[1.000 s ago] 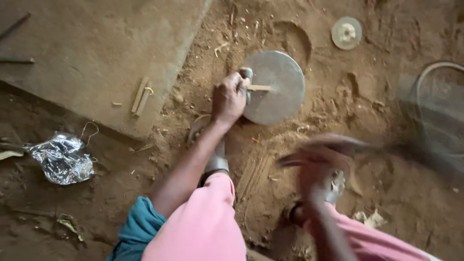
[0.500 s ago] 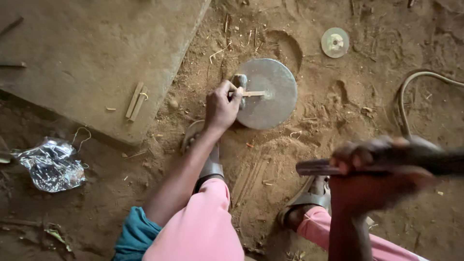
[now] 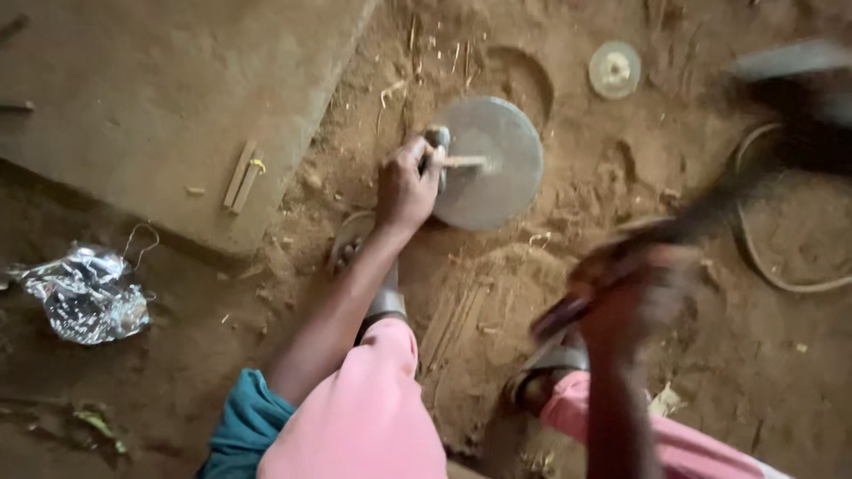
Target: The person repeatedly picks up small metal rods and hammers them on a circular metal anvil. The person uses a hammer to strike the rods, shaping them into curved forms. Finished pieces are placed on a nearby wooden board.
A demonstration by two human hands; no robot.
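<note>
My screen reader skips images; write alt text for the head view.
Left hand pins a small stick on a round metal disc set in sandy ground, while the blurred right hand grips a long dark tool.

**Dull metal, raw wood, loose earth**

The disc [image 3: 490, 162] is grey metal, matt and smooth. A pale, bare wood stick [image 3: 465, 162] lies across it, pinched by the left hand [image 3: 406, 188]. The ground [image 3: 532, 293] is rough, crumbly brown soil strewn with wood slivers. The slab [image 3: 160, 98] on the left looks like rough, dusty stone. The foil [image 3: 84, 295] is crinkled and shiny. The trousers [image 3: 364, 417] are soft pink cloth.
</note>
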